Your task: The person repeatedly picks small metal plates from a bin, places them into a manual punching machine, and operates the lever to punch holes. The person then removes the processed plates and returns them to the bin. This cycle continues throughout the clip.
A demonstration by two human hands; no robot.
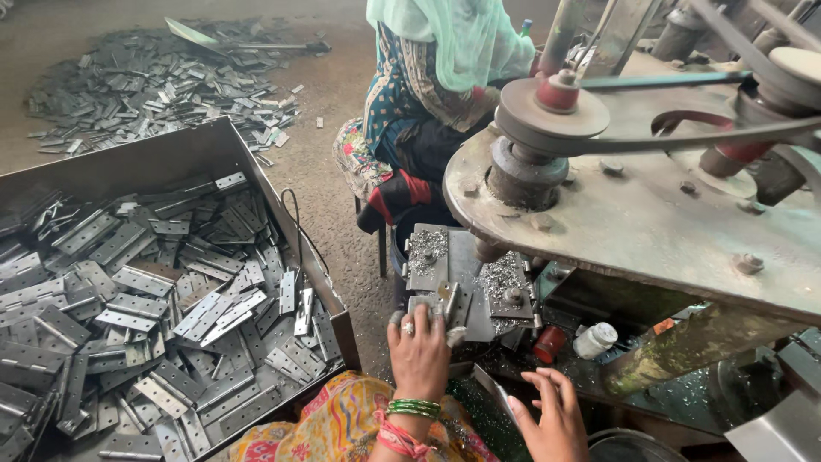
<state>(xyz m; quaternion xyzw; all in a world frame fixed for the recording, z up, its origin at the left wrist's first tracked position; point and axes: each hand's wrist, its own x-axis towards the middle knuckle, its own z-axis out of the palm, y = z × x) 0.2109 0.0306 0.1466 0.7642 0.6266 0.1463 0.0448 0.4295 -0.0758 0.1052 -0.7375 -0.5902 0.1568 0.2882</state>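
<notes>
Metal hinge [451,301] upright on machine fixture [462,282], left hand [419,346] pressed on it, fingers curled round. Right hand [554,419] open, empty, right of fixture. Tray of hinges [162,282] left of fixture.

Green bangles [414,408] and pink thread [395,439] below the left fingers, grey hinges [137,282], yellow-orange floral cloth [342,423], rusty grey machine plate [650,222]
</notes>
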